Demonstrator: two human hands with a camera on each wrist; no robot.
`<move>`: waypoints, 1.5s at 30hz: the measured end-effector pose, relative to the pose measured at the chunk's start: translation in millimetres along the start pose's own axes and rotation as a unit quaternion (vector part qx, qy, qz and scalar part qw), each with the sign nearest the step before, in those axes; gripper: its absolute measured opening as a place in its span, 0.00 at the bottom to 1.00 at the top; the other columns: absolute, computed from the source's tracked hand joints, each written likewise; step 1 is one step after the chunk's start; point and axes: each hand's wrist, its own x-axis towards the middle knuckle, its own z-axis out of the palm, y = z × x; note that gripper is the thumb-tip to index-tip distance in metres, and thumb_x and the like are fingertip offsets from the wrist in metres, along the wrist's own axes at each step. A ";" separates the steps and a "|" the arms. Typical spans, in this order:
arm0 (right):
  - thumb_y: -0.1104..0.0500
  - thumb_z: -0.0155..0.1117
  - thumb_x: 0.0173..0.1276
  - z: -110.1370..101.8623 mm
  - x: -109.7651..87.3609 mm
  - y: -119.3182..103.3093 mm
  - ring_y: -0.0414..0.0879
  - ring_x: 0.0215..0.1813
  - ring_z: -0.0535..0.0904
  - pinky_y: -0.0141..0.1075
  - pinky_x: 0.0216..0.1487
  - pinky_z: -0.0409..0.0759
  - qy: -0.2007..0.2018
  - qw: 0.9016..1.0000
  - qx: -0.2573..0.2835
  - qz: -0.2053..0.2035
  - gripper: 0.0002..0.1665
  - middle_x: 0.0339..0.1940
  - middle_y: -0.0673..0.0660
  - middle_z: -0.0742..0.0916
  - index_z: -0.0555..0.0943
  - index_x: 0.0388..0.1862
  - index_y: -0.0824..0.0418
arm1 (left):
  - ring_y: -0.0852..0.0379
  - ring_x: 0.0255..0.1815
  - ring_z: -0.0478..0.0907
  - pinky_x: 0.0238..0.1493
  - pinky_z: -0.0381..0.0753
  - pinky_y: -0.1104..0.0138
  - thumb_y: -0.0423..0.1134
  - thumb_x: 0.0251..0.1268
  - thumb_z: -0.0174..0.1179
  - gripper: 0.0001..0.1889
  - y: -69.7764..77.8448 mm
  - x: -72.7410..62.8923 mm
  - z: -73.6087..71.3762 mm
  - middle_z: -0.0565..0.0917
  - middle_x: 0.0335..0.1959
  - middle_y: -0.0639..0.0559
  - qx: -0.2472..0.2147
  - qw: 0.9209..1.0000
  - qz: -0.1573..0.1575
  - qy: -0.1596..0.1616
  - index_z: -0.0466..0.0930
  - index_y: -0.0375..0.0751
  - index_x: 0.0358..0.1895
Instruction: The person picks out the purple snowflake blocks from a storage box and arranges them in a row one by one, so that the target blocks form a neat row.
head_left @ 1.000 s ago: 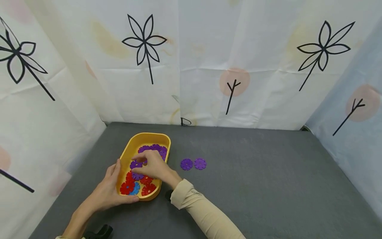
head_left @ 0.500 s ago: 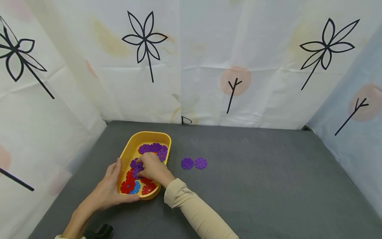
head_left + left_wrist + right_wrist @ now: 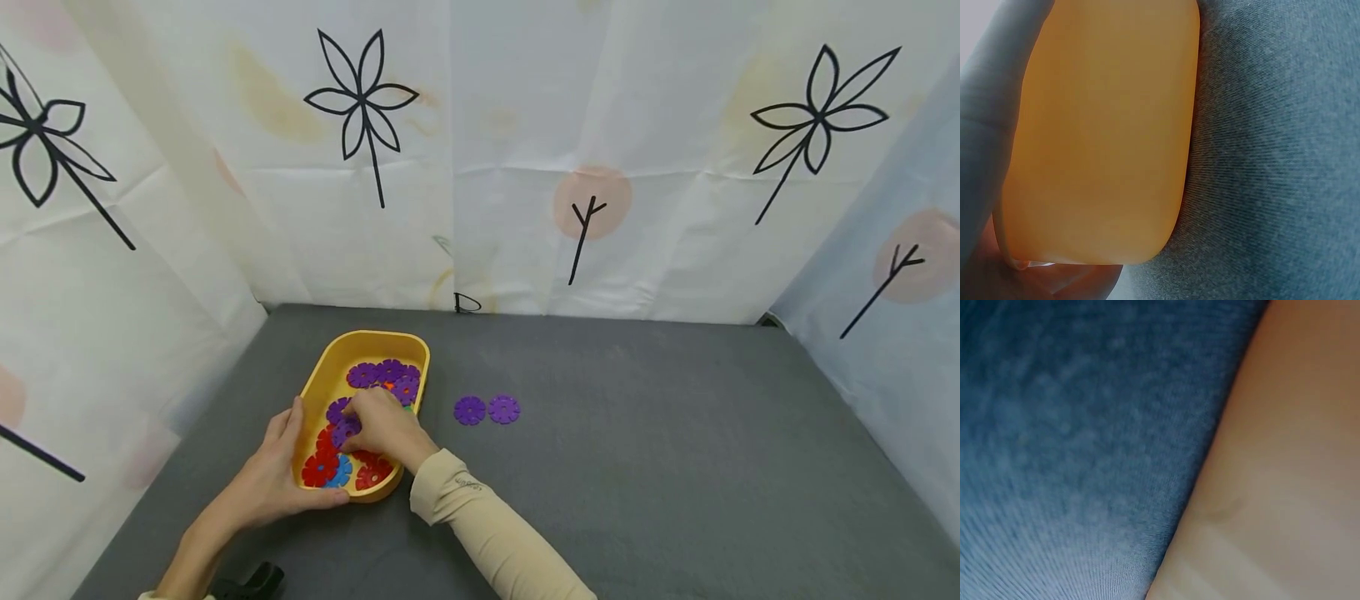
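Observation:
A yellow plastic tray point(image 3: 328, 377) rests on the table, holding flower-shaped discs. My left hand point(image 3: 268, 477) grips its near left corner, thumb along the front and fingers up the left side; the left wrist view shows the tray's outer wall point(image 3: 1104, 137) close up. Inside the tray, my right hand point(image 3: 386, 427) pinches a purple flower disc point(image 3: 343, 434) between thumb and index finger. More purple discs point(image 3: 363, 375) lie at the tray's far end. Red discs point(image 3: 321, 468) and a blue disc point(image 3: 341, 472) are at the near end. The right hand hides part of the middle.
Two purple flower discs point(image 3: 486, 410) lie side by side on the grey table point(image 3: 637, 450), right of the tray. A black object point(image 3: 258, 581) shows by the left wrist. Patterned white cloth point(image 3: 510, 125) stands behind and at both sides.
The right hand has lowered into the tray, and its thumb and index finger have closed on a purple disc. The left hand keeps its hold on the tray.

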 end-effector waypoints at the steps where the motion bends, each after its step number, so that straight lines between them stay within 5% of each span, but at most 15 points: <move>1: 0.50 0.81 0.57 0.3 -0.3 0.1 0.38 0.53 0.84 0.24 0.56 0.82 -0.001 1.000 -0.001 -0.001 0.26 0.50 0.45 0.92 0.89 0.55 0.52 | 0.33 0.62 0.72 0.57 0.82 0.41 0.63 0.44 0.78 0.76 -0.1 -0.1 0.1 0.53 0.74 0.28 0.000 1.000 -0.001 0.000 0.30 0.30 0.82; 22: 0.55 0.81 0.59 -2.1 -3.6 -0.4 0.39 0.62 0.79 0.29 0.64 0.79 -0.014 1.000 -0.006 -0.019 0.25 0.54 0.44 0.89 0.88 0.57 0.50 | 0.32 0.62 0.71 0.57 0.81 0.40 0.64 0.44 0.78 0.76 -0.8 -0.1 -0.3 0.53 0.74 0.27 0.005 1.000 0.003 0.004 0.30 0.29 0.82; 29: 0.57 0.80 0.59 -2.3 -3.0 -0.4 0.39 0.61 0.80 0.27 0.59 0.81 -0.024 0.999 -0.004 -0.022 0.25 0.54 0.43 0.90 0.88 0.58 0.48 | 0.33 0.61 0.72 0.56 0.82 0.41 0.64 0.45 0.78 0.76 -0.5 -0.4 0.0 0.53 0.74 0.27 0.008 1.000 0.001 0.001 0.30 0.29 0.82; 39: 0.56 0.78 0.62 -4.6 -4.0 0.1 0.36 0.54 0.83 0.20 0.47 0.80 -0.030 0.998 -0.002 -0.048 0.26 0.53 0.43 0.90 0.87 0.60 0.48 | 0.32 0.62 0.72 0.57 0.81 0.40 0.63 0.44 0.78 0.76 -0.1 -0.4 0.2 0.53 0.74 0.27 0.007 1.000 0.004 0.005 0.30 0.29 0.82; 45: 0.58 0.77 0.63 -4.9 -3.9 1.1 0.32 0.34 0.79 0.17 0.33 0.76 -0.036 0.996 0.009 -0.077 0.26 0.49 0.44 0.92 0.85 0.62 0.51 | 0.32 0.62 0.71 0.57 0.82 0.40 0.63 0.44 0.78 0.76 -0.8 -0.3 1.0 0.53 0.74 0.27 0.006 1.000 0.001 0.002 0.30 0.30 0.82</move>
